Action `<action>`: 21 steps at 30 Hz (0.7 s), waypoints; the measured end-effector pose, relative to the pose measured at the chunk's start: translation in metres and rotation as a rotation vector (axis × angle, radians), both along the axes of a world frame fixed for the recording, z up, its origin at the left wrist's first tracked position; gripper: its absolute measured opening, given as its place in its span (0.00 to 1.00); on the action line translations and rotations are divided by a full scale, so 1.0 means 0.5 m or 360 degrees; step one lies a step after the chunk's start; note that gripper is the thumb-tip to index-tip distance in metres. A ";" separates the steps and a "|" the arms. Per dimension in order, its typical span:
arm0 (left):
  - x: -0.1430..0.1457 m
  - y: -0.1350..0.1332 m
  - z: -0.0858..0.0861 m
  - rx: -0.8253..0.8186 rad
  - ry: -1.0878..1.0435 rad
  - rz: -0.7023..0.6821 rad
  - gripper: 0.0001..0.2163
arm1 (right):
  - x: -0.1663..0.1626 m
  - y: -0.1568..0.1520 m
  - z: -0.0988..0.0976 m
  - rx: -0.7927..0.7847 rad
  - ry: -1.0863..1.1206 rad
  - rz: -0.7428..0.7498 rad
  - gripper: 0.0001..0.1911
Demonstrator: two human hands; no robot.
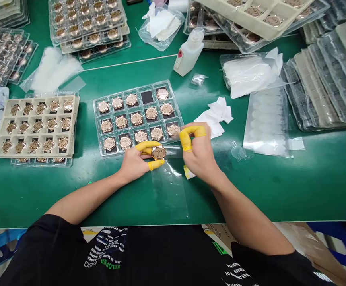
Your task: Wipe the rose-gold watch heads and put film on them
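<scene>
My left hand (134, 163), with yellow finger cots, pinches a round rose-gold metal piece (158, 152) between finger and thumb. My right hand (198, 153), also wearing yellow cots, sits just to its right and seems to grip a transparent plastic film (170, 190) running under both hands. A transparent blister tray (137, 119) lies directly beyond my hands, with rows of matching rose-gold pieces on black pads. The nearest piece in the tray (173, 130) is just beyond my right fingertips. One cell (146, 97) shows only its black pad.
A beige tray (38, 127) of rose-gold pieces is to the left on the green mat (280, 190). Stacked trays (86, 28) stand at the back. A white plastic bottle (189, 53), white wipes (213, 117) and bagged white material (250, 73) lie beyond my right hand.
</scene>
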State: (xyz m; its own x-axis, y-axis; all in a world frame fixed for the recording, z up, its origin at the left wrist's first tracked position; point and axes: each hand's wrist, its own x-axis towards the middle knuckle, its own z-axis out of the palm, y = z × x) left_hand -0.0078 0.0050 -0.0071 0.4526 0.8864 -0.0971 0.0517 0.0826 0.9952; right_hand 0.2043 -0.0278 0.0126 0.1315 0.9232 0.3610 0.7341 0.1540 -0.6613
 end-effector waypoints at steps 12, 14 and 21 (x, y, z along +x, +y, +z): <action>0.005 0.003 0.003 -0.0157 0.0033 0.0049 0.26 | -0.042 -0.030 -0.011 -0.0315 0.0285 0.0335 0.06; 0.004 0.003 0.006 -0.0158 0.0043 0.0037 0.26 | -0.041 -0.028 -0.013 -0.0290 0.0236 0.0311 0.07; 0.005 0.001 0.008 -0.0159 0.0051 0.0045 0.25 | -0.054 -0.034 -0.022 -0.0166 0.0147 0.0215 0.04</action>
